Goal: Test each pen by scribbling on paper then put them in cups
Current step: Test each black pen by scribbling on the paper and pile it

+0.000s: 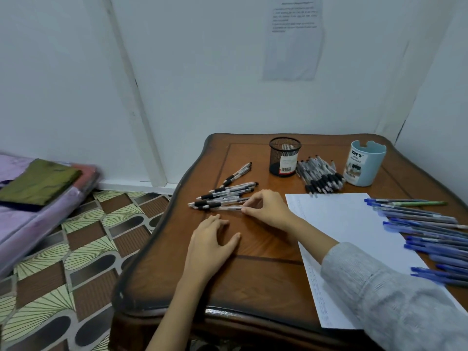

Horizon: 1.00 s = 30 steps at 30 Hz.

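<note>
Plenty to knock loose here: dragging one pen [225, 208] out of the loose pile [222, 196] at frame centre could roll its neighbours toward the table [177, 274] edge. Pinches that pen's end with right hand [266, 209] thumb and fingertips; rests left hand [212, 239] flat just below, fingers relaxed. Paper [342, 224] waiting at right, mesh cup [285, 157] above.

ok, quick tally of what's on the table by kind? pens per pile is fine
Cups: 2, black mesh cup, blue cup
Paper sheets: 1
Pen piles: 3, left black pile (right hand pinches a pen in it), middle black pile, blue pile; single pens overlap too much to count
Total: 6
</note>
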{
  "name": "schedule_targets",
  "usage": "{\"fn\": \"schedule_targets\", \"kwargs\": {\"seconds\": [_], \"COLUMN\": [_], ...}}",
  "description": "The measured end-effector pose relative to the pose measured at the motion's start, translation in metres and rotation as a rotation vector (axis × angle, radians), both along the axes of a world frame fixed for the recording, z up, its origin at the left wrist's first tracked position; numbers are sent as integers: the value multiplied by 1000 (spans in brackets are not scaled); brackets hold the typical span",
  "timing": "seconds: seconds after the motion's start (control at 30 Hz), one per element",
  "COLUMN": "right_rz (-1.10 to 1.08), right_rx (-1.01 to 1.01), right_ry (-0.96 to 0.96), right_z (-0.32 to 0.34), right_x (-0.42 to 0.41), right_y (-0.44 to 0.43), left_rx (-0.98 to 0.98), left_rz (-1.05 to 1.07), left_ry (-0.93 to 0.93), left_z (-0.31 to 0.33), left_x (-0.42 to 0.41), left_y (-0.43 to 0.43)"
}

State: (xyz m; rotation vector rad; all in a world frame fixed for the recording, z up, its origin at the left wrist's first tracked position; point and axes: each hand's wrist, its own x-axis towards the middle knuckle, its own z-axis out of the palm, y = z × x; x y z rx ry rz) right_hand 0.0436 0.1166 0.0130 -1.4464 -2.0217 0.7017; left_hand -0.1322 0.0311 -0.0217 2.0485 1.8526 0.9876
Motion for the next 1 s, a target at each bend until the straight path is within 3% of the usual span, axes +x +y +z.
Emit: {"fn": "schedule_targets", "kwargs": {"seconds": [0.17,0.27,0.37,0.5,0.73,0.87,1.0], "right_rz": [-191,-199,-247,-222,-229,-193,-220], "right_rx": [-207,-291,-309,-430,-528,-531,-436], "right_ry": [622,1034,1250,1373,1427,1498,1267], "right_z": [11,28,40,47,62,67,68], "right_x": [6,13,23,41,72,86,103], "right_y": [6,1,-5,-12,-34,-47,-58], "left_rx": [40,78,117,214,388,354,221], "left_rz": [14,9,-12,-45,-139,-175,-277], "left_ry": [-20,-39,-48,-22,144,76,28], "left_z": [0,2,7,11,17,19,21], "left_x": [1,1,3,6,20,46,74], "left_y": [0,-2,-5,-11,-26,-30,-30]}}
